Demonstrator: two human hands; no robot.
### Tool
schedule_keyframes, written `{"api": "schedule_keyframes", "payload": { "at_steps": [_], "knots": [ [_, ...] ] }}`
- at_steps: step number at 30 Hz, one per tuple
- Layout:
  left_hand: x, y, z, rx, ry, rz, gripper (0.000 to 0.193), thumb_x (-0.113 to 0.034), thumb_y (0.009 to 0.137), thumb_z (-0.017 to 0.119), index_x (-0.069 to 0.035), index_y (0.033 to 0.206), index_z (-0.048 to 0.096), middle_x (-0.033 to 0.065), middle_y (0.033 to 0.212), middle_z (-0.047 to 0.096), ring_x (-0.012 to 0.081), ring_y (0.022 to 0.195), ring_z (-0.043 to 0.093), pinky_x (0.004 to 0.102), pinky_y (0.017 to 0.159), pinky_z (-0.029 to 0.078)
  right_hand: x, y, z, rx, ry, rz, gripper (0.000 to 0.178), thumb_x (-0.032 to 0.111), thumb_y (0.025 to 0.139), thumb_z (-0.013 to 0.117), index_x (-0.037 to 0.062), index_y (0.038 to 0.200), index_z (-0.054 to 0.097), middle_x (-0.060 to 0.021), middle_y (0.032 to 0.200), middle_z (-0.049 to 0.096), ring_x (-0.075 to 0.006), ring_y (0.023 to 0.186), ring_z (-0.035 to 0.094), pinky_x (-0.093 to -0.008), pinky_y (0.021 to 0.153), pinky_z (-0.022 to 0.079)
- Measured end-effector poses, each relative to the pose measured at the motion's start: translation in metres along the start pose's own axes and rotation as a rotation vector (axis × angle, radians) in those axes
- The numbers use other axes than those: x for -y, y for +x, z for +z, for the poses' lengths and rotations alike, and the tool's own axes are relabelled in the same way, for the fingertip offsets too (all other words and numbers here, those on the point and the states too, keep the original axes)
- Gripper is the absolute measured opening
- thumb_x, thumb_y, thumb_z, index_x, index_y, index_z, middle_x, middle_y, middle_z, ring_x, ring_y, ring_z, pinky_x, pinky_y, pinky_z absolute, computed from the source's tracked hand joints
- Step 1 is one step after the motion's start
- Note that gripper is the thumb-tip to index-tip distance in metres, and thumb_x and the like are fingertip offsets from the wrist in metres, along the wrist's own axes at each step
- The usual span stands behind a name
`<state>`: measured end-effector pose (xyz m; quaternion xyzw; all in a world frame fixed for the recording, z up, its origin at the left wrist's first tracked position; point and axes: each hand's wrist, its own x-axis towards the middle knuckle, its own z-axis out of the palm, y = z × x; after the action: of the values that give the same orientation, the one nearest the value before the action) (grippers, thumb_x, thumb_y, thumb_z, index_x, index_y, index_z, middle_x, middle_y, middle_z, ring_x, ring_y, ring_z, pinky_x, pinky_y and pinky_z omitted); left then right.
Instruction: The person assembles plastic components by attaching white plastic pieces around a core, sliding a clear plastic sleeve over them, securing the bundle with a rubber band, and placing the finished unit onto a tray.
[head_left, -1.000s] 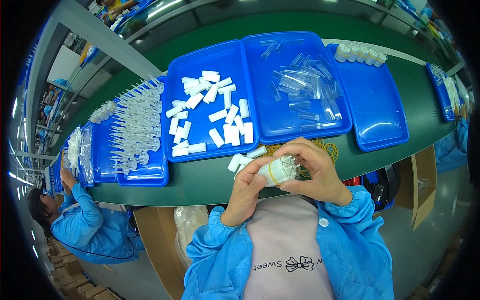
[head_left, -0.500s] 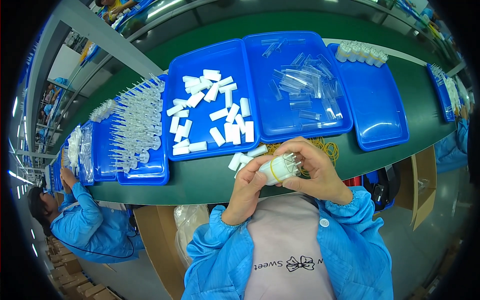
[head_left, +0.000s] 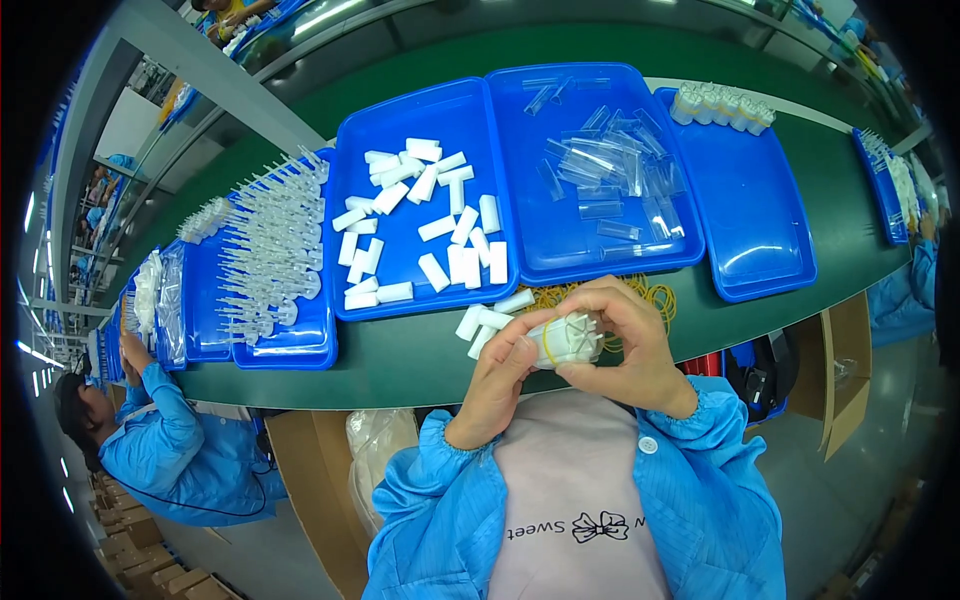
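Both hands hold one bundle of white tubular pieces [head_left: 572,342] close in front of my chest, with a yellow rubber band around its middle. My left hand [head_left: 498,375] is closed round the bundle's left end. My right hand [head_left: 640,345] has its fingers and thumb on the right end, where clustered pale, ribbed tips face outward. Just beyond my left hand lie several loose white cylinders [head_left: 487,322] on the green table [head_left: 420,370]. Yellow rubber bands [head_left: 660,298] lie in a tangled pile behind my right hand, which partly hides them.
Ahead, one blue tray [head_left: 400,112] holds white cylinders and another [head_left: 525,225] clear tubes. Banded bundles [head_left: 722,108] line the far end of a right-hand tray [head_left: 760,245]. Translucent stemmed parts [head_left: 275,245] fill a left tray. A co-worker [head_left: 170,440] sits at far left.
The bundle has turned slightly in my hands, so its tipped end shows more squarely. My right fingers have shifted a little around that end. The trays have not moved.
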<state>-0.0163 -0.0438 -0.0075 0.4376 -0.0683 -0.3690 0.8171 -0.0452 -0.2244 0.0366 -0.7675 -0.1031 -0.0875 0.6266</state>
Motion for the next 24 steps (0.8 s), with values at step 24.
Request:
{"api": "schedule_keyframes", "payload": {
  "at_steps": [24],
  "knots": [
    [-0.022, 0.044, 0.049, 0.095, 0.269, 0.042, 0.065, -0.009, 0.084, 0.064, -0.007, 0.141, 0.031, 0.0122, 0.129, 0.044, 0.0194, 0.114, 0.049, 0.0323, 0.098, 0.041, 0.006, -0.009, -0.051, 0.000, -0.599, -0.253, 0.055, 0.009, 0.061, 0.077, 0.0063, 0.112, 0.057, -0.0105, 0.107, 0.058, -0.0274, 0.088, 0.062, -0.0347, 0.067, 0.051]
  ]
}}
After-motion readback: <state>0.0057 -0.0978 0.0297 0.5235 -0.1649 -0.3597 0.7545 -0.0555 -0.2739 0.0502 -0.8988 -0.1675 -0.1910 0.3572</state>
